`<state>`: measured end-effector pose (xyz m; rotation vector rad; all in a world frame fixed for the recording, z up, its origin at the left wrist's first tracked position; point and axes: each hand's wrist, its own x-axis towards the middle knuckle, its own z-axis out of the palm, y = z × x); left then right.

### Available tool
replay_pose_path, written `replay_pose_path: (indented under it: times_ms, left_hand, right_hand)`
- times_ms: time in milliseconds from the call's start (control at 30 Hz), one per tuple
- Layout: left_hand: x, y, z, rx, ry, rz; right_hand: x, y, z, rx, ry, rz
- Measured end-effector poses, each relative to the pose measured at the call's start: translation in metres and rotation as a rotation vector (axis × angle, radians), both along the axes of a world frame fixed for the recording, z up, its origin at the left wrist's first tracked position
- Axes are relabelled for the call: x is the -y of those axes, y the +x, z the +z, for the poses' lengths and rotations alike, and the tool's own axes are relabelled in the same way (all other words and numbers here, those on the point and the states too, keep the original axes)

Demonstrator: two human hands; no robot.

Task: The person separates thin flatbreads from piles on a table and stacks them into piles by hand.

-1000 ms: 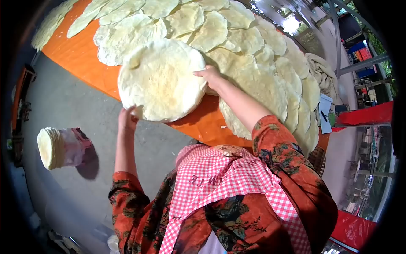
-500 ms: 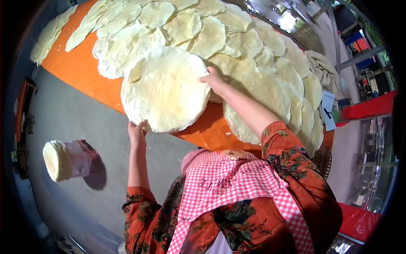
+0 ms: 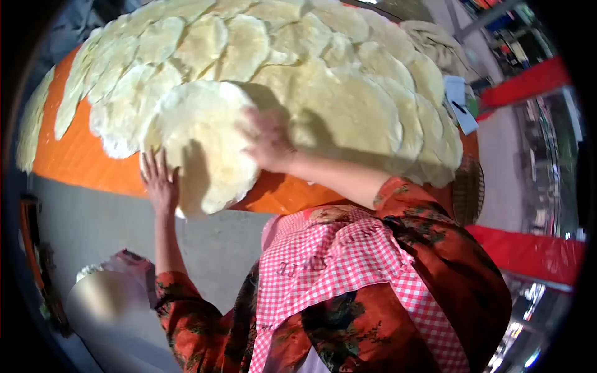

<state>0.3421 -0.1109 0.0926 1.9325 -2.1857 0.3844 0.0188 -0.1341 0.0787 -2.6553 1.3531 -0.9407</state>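
Note:
A large round pale flatbread (image 3: 208,146) lies at the near edge of the orange-covered table (image 3: 93,165), overhanging it slightly. On its left side rests my left hand (image 3: 160,181), fingers spread and pointing up. My right hand (image 3: 266,140) is over the bread's right edge, blurred by motion, with its fingers apart. Many overlapping flatbreads (image 3: 348,115) cover the table behind and to the right.
At lower left, a stack of flatbreads (image 3: 102,292), partly blurred, stands on the floor by a pink wrapping (image 3: 138,270). A notepad with a pen (image 3: 459,102), a cloth (image 3: 435,46) and a woven basket (image 3: 467,189) are at the right.
The flatbread between my hands has come down onto the table's edge. Both hands have let go of its rim and now lie spread on it. The view has shifted.

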Motion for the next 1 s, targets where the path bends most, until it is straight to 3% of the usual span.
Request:
replay_pose_path:
  times_ms: [67,100,167,267,300,367,433,500,533,600,633,700,800,1000]
  left_hand:
    - [0.034,0.023,-0.039,0.073,0.058,0.08]
    - [0.039,0.018,-0.034,-0.061,0.252,0.218]
    - [0.057,0.061,-0.101,-0.254,0.172,0.087]
    - [0.062,0.085,-0.115,-0.309,0.159,0.003]
    - [0.056,0.078,-0.104,-0.294,0.176,0.062]
    - [0.041,0.038,-0.048,-0.357,-0.087,0.053]
    - [0.019,-0.013,0.004,-0.414,-0.405,-0.032]
    - [-0.022,-0.07,-0.021,-1.314,-0.188,-0.147]
    - [-0.044,-0.105,-0.041,-1.585,0.063,-0.165]
    - [-0.092,-0.214,-0.008,-1.688,0.637,0.009]
    - [-0.104,-0.24,-0.033,-1.744,0.788,-0.023]
    - [-0.117,-0.279,-0.066,-1.982,0.833,0.186]
    - [-0.11,-0.308,-0.067,-2.105,0.799,0.296]
    - [-0.087,-0.326,-0.081,-2.247,0.978,0.28]
  right_hand:
    - [-0.011,0.009,-0.021,-0.17,0.228,0.095]
    - [-0.011,0.004,-0.032,-0.202,0.362,0.114]
    - [-0.007,-0.005,-0.029,-0.174,0.334,0.148]
    - [0.027,-0.037,0.001,0.256,0.852,0.316]
    - [0.032,-0.06,-0.007,0.373,0.445,0.263]
    - [-0.006,-0.122,0.025,0.336,0.199,-0.083]
    - [-0.06,-0.175,0.011,0.115,0.308,-0.197]
    - [-0.116,-0.201,-0.025,-0.113,0.389,-0.2]
    - [-0.135,-0.206,-0.03,-0.173,0.387,-0.178]
    - [-0.146,-0.212,-0.035,-0.222,0.378,-0.154]
    - [-0.147,-0.214,-0.037,-0.214,0.382,-0.156]
    - [-0.143,-0.221,-0.039,-0.176,0.393,-0.159]
    - [-0.143,-0.226,-0.047,-0.162,0.384,-0.167]
    - [-0.138,-0.229,-0.057,-0.079,0.188,-0.184]
